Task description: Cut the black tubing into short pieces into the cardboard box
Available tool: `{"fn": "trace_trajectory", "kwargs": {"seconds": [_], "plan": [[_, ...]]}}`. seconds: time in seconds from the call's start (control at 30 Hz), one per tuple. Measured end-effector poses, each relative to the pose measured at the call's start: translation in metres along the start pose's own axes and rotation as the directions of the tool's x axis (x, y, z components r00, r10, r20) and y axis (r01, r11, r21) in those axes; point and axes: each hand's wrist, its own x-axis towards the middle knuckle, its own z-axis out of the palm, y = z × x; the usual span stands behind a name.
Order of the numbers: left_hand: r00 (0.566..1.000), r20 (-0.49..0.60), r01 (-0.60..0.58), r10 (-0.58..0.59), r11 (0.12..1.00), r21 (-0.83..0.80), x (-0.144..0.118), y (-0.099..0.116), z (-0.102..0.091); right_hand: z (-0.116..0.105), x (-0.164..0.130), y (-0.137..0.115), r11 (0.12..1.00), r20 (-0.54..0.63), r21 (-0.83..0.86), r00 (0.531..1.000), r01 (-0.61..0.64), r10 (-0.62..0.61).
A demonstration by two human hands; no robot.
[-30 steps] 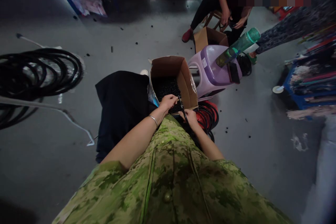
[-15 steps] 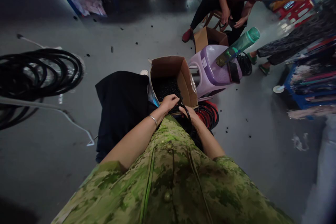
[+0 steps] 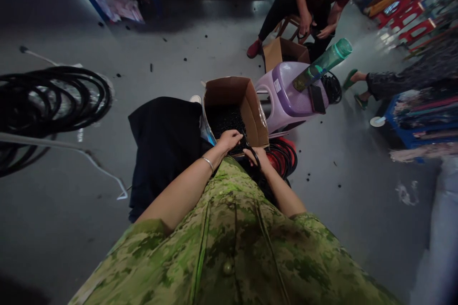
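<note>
My left hand (image 3: 231, 139) is over the near edge of an open cardboard box (image 3: 255, 112), its thumb and fingertips pinched together. Whatever lies between them is too small and dark to make out. Close by on the right, my right hand (image 3: 262, 156) is closed around what looks like black-handled scissors (image 3: 255, 157), their tip pointing toward the left fingertips. Many small black pieces (image 3: 229, 121) fill the bottom of the box, which stands right in front of my lap.
A lilac stool (image 3: 282, 105) beside the box carries a green bottle (image 3: 331, 59) and a dark phone (image 3: 317, 99). Black coils lie in a red container (image 3: 282, 157) and on the left (image 3: 53, 100). A seated person (image 3: 304, 14) works opposite; another person's legs (image 3: 390, 78) are at right.
The scissors have turned slightly in my right hand, while both hands stay nearly in place. At right, the standing person's legs and feet have shifted.
</note>
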Motion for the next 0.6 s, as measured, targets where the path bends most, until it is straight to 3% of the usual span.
{"fn": "trace_trajectory", "kwargs": {"seconds": [0.6], "plan": [[0.983, -0.063, 0.172, -0.174, 0.984, -0.042, 0.000, 0.004, 0.004, 0.025, 0.000, 0.003, 0.997, -0.135, -0.064, 0.990, -0.039, 0.031]]}}
